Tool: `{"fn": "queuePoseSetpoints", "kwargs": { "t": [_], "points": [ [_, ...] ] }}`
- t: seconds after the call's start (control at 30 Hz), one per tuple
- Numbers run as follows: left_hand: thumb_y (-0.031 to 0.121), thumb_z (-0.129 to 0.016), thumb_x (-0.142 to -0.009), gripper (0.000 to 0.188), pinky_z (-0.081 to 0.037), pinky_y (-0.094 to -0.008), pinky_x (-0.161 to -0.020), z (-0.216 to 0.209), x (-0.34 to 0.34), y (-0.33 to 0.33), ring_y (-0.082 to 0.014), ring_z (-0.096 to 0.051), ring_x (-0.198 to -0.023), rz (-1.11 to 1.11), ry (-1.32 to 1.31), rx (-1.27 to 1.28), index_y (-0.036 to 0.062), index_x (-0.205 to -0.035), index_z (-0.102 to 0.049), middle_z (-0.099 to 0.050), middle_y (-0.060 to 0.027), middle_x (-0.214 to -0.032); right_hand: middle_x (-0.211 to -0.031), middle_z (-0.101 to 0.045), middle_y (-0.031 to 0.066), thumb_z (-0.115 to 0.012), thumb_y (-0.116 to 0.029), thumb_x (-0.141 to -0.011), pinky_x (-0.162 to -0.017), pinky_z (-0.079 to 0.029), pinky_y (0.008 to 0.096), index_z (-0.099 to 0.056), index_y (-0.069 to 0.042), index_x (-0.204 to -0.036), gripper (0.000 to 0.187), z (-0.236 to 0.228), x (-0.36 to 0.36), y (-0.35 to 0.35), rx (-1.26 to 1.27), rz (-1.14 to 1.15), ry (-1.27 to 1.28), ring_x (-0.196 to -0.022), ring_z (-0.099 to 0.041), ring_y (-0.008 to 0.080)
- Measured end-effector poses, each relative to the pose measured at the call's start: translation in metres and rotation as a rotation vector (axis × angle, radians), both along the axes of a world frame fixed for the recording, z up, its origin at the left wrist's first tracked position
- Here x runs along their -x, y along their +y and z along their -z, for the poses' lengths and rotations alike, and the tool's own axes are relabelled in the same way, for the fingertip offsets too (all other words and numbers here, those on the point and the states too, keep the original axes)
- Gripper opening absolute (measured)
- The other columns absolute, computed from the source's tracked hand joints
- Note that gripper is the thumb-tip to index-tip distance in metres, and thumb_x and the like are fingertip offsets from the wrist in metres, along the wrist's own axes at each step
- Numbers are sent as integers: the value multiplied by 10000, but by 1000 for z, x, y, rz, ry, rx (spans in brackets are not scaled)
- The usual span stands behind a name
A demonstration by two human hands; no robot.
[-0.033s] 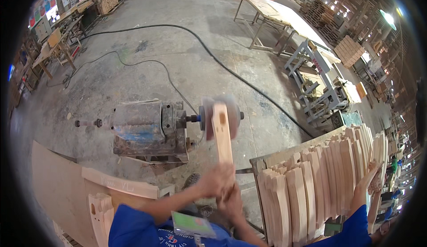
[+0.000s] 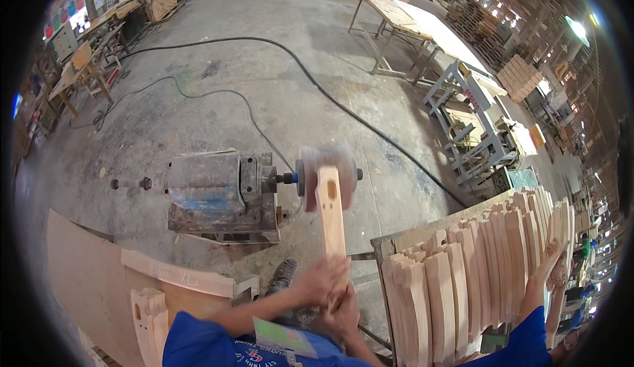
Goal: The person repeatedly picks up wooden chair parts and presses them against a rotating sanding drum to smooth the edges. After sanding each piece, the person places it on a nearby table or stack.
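Observation:
A pale wooden leg-like piece [image 2: 332,225], with a slot and two small holes near its far end, points away from me. My left hand [image 2: 323,280] is closed around its near part. Just below, my right hand [image 2: 343,311] is wrapped around the near end. The far end rests against, or just in front of, a spinning sanding wheel [image 2: 347,192], blurred by motion. That wheel sits on the shaft of a worn grey and blue motor [image 2: 205,182].
Similar wooden pieces [image 2: 456,268] stand packed on a cart at the right, where a co-worker's hand [image 2: 558,258] touches them. More pieces [image 2: 150,314] lie beside a board [image 2: 86,268] at left. A black cable [image 2: 310,76] crosses the floor. Tables [image 2: 403,20] stand behind.
The wooden piece and both my hands have shifted slightly toward me, so its far end sits lower against the wheel. Both hands keep their hold.

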State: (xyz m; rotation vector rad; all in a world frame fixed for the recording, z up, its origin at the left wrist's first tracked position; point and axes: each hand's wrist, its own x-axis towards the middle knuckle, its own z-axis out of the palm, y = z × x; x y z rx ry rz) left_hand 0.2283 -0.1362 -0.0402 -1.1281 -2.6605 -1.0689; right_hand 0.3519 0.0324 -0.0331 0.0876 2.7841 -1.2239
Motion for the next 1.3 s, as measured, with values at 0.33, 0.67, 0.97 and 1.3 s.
{"fn": "queuePoseSetpoints", "kwargs": {
  "t": [0.33, 0.67, 0.97, 1.3],
  "points": [
    [366, -588, -1015, 436, -232, -623, -1292, -55, 163, 30, -419, -439, -1511, -112, 176, 4, 24, -1261, -699, -525, -200, -1587, -1080, -646, 124, -518, -665, -991, -643, -521, 374, -563, 16, -1358, 776, -9, 171, -9, 2092, -170, -787, -762, -628, 213],
    [347, -616, -1020, 551, -239, -576, -1308, -38, 25, 23, -405, -394, -1547, -44, 194, -106, -7, -1441, -614, -510, -228, -1589, -1162, -671, 87, -708, -369, -946, -788, -576, 368, -296, -108, -1678, 880, -2, 31, 59, 1129, -50, -477, -965, -699, 246],
    [362, -555, -1042, 716, -198, -585, -1313, -28, 86, -8, -448, -313, -1581, -326, 227, 175, -122, -1555, -431, -359, -308, -1668, -1256, -603, 390, -734, -249, -877, -843, -563, 613, -207, -72, -1680, 976, -61, 130, -27, -377, -82, -7, -1012, -670, 551],
    [234, -524, -1118, 632, -322, -485, -1256, -8, -3, 55, -400, -429, -1515, -701, -570, -895, 26, -1661, -277, -377, -252, -1666, -1364, -616, 307, -835, -377, -873, -896, -581, 544, -296, 28, -1612, 1001, -61, -57, 9, -249, -32, -108, -1116, -687, 485]
  ]
}}
